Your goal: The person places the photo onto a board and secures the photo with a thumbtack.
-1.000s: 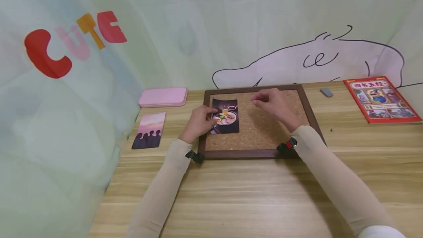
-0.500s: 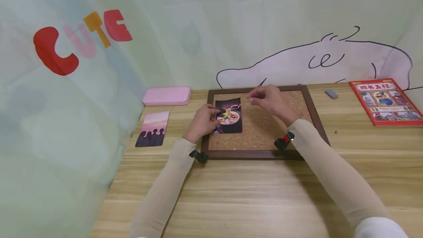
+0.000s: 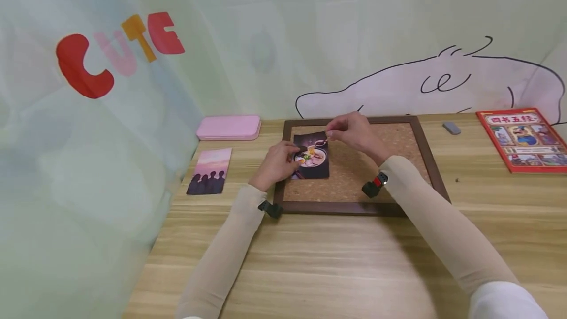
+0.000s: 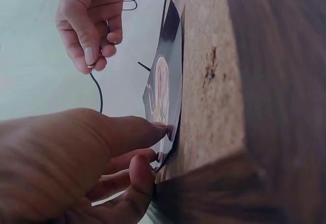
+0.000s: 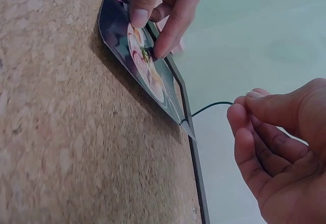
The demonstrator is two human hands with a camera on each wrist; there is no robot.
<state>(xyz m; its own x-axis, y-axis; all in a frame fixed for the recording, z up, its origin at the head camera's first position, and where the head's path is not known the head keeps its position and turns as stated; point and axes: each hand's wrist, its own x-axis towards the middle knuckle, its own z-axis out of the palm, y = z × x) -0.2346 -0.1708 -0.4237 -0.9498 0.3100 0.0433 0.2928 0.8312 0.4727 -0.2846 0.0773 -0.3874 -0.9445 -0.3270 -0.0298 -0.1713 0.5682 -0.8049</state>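
A photo of a noodle bowl [image 3: 312,157] lies on the left part of a brown-framed cork board [image 3: 354,186]. My left hand [image 3: 278,162] rests on its left side, with thumb and fingertips pressing the surface. In the right wrist view the photo [image 5: 147,76] has edges standing off the cork. My right hand [image 3: 354,134] is just over the photo's upper right corner, thumb and forefinger pinched together. Between those fingertips, in the left wrist view, shows the end of a tiny pin [image 4: 90,67]; most of it is hidden by the fingers.
A second photo [image 3: 210,171], of silhouettes under a pink sky, lies left of the board. Behind it sits a pink case [image 3: 229,128]. To the right are a small grey object [image 3: 452,128] and a red book [image 3: 524,141]. A printed curtain [image 3: 248,53] hangs behind the table.
My right hand has moved left, from above bare cork to the photo's upper right corner, still pinching. My left hand stays on the photo. The head view has turned slightly left.
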